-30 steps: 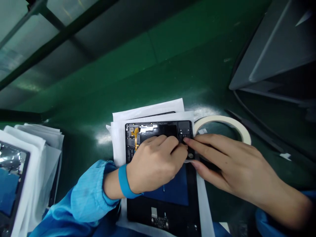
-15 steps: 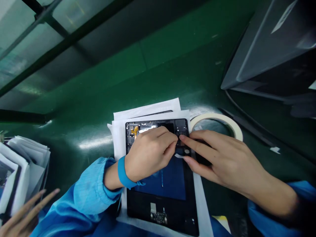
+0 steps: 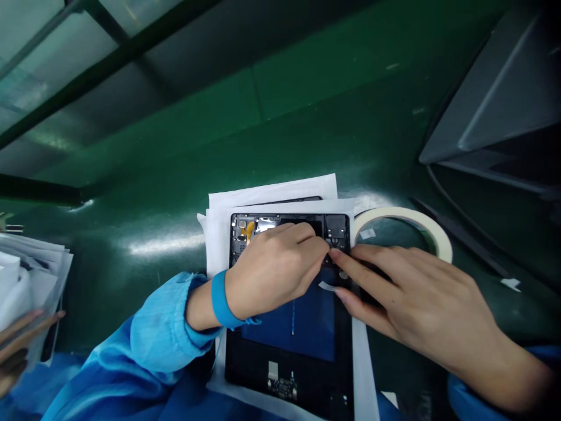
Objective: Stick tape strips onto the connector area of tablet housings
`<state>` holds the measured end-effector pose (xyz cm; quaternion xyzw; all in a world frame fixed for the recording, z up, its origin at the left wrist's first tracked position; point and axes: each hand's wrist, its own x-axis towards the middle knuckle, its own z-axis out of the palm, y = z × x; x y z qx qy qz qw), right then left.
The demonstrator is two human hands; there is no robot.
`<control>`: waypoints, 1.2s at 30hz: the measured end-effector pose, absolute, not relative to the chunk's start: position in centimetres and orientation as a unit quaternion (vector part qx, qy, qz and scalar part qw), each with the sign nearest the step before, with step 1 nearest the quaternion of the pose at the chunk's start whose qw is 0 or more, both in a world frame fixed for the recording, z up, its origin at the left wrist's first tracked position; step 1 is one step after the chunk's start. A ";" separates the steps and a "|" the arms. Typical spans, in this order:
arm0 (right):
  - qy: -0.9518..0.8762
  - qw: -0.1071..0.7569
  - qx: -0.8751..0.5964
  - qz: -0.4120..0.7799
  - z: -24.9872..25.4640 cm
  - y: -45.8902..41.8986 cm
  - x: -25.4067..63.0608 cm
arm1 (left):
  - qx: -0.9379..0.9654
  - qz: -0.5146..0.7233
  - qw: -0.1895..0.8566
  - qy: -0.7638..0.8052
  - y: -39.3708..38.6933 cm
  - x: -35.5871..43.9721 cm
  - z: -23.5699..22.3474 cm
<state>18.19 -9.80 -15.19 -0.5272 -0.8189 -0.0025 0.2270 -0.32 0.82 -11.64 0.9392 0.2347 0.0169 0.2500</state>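
My left hand [image 3: 276, 266], with a blue wrist strap [image 3: 223, 301], is closed in a pinch over the upper part of an opened tablet [image 3: 289, 345]. Whatever its fingertips grip is hidden. From the right, my right hand [image 3: 421, 292] reaches in with its index finger stretched out. That fingertip touches the tablet's upper right area, beside my left fingertips. Its thumb stays apart from the index finger, and a short pale strip, seemingly tape [image 3: 327, 286], meets the thumb tip. The tablet shows a circuit board [image 3: 283, 387] low down and an orange flex cable [image 3: 249, 231] at top left.
White sheets [image 3: 272, 190] lie beneath the tablet, with another dark panel between them. A cream tape roll [image 3: 442, 240] rests at right, near a grey box-like object [image 3: 486, 111] and cable. At left, another person's hand [image 3: 26, 342] is by stacked wrapped sheets [image 3: 56, 263]. The tabletop [image 3: 245, 140] is green.
The view has shifted, so the tablet and both my hands appear slightly farther right. My hands keep nearly the same pose on the tablet. The other person's hand has moved left and up.
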 end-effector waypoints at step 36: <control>-0.760 0.197 -0.605 -0.131 -15.0 -9.3 17.0 | 0.947 0.058 0.230 0.218 0.9 -0.6 -13.0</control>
